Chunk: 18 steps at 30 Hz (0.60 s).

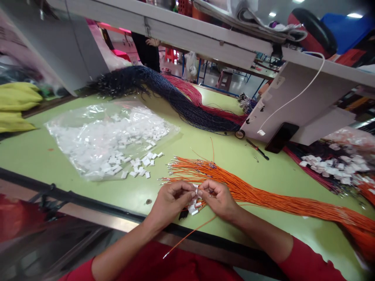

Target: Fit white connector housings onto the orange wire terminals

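My left hand [170,200] is closed in a pinch on a small white connector housing [195,189]. Close against it, my right hand [219,198] pinches an orange wire, whose end is mostly hidden by the fingers. Several white housings [193,207] lie just below my fingertips, near a small black piece [183,214]. Behind and right of my hands stretches a thick bundle of orange wires [263,196] with metal terminals at its left end. A single orange wire [189,237] sticks out toward me over the table edge.
A clear plastic bag [88,142] of white housings spills some onto the green table [134,197]. Dark blue wires [178,101] and red wires [191,91] lie behind. At right are a cutter knife [258,149], a phone [281,137] and wires with white housings [336,168]. A shelf [187,27] spans above.
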### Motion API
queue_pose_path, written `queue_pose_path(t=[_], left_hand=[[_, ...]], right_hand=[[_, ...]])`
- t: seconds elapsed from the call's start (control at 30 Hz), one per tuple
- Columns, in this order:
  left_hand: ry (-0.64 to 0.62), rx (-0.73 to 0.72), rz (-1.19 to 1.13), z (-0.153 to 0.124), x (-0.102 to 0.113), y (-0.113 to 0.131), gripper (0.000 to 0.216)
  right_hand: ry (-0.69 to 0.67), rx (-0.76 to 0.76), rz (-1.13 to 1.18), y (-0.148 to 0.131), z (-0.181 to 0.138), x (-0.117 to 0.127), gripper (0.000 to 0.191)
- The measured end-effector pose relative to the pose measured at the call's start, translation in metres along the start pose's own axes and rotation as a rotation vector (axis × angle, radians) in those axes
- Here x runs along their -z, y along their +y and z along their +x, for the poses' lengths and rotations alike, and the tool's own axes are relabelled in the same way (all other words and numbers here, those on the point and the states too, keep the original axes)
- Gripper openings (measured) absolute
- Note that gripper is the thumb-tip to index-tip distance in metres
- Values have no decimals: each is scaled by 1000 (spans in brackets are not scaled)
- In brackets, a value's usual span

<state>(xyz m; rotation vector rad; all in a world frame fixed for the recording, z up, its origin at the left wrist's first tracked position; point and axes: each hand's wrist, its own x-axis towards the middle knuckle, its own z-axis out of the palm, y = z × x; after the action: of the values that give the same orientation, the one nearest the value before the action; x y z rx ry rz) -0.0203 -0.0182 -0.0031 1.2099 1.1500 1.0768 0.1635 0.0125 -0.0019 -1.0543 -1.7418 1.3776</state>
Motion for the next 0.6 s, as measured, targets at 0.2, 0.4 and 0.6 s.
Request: queue_pose_path(t=[0.2, 0.4, 0.6], left_hand=[[95, -304, 557, 18, 38, 8, 24], [351, -302, 1165, 65, 105, 6, 28], [277, -303, 1242, 82, 114, 8, 27]], right_hand=[[179, 82, 97, 5, 10, 6, 18], [224, -96, 272, 9, 15, 6, 24], [206, -110, 228, 7, 15, 4, 25]])
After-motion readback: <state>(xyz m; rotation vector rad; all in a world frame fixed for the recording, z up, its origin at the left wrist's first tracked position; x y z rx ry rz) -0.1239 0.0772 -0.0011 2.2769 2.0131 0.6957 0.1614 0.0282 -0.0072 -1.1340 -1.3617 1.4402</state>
